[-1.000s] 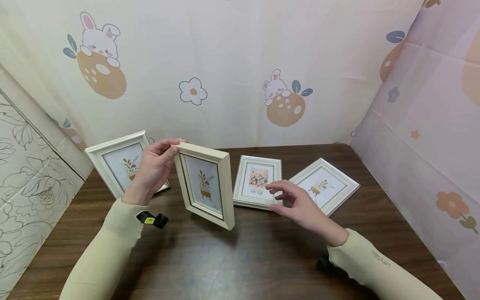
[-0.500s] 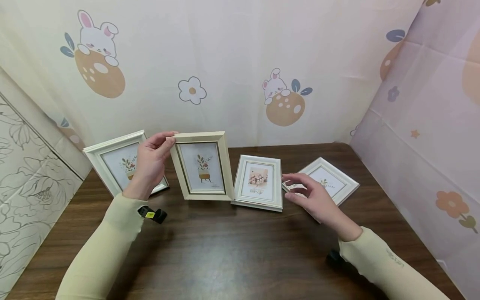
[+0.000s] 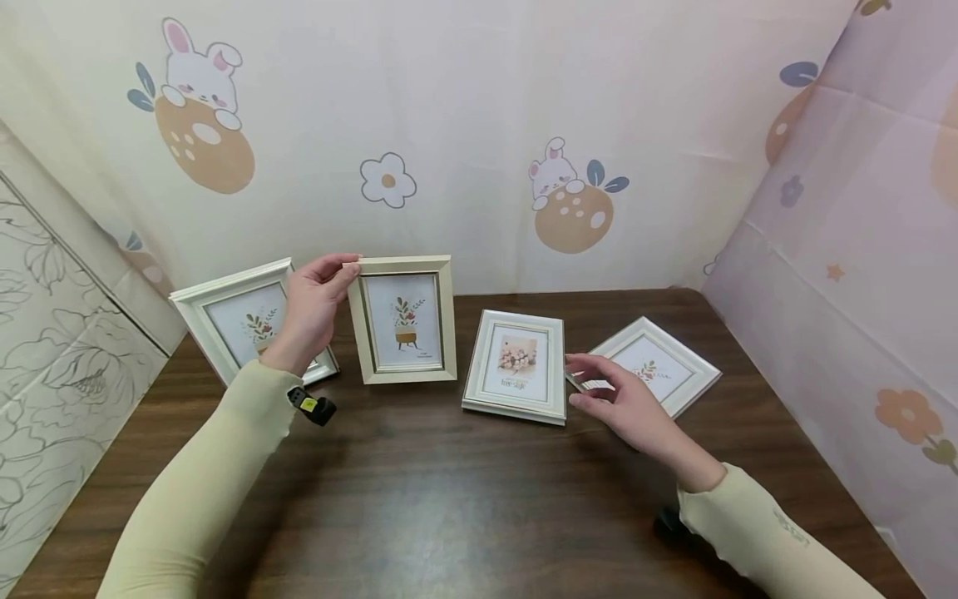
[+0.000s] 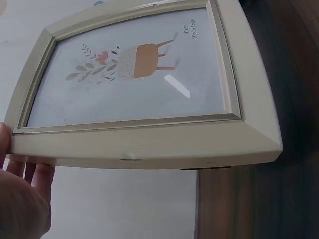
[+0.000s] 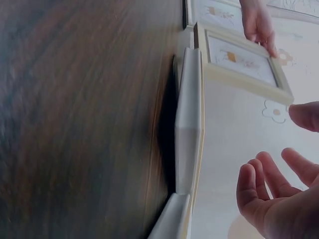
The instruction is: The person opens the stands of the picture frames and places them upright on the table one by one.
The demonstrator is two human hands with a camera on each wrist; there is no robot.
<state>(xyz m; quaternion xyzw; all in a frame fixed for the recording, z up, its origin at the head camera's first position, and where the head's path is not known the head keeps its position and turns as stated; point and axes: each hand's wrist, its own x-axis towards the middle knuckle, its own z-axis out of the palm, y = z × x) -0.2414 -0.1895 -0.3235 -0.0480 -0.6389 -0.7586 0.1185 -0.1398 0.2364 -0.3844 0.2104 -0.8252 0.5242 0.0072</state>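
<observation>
My left hand (image 3: 310, 308) pinches the top left corner of a cream picture frame (image 3: 404, 320), which stands upright with its plant-pot picture facing me. In the left wrist view the cream frame (image 4: 134, 144) fills most of the view, the fingers (image 4: 42, 186) behind its edge. My right hand (image 3: 624, 403) holds nothing; its fingers are loosely bent. It hovers beside a white picture frame (image 3: 515, 362) with a flower photo, and partly covers another white picture frame (image 3: 662, 358) set diagonally. In the right wrist view the fingers (image 5: 271, 174) touch nothing.
One more white picture frame (image 3: 213, 329) leans back at the left, partly hidden by the left hand. A dark brown wooden table (image 3: 449, 499) carries everything. Behind it hangs a pale curtain (image 3: 464, 100) with rabbits and flowers, and a patterned wall (image 3: 846, 208) borders the right.
The cream picture frame has turned to face me and moved back and upward in view with my left hand. My right hand has shifted right, away from the flower-photo frame.
</observation>
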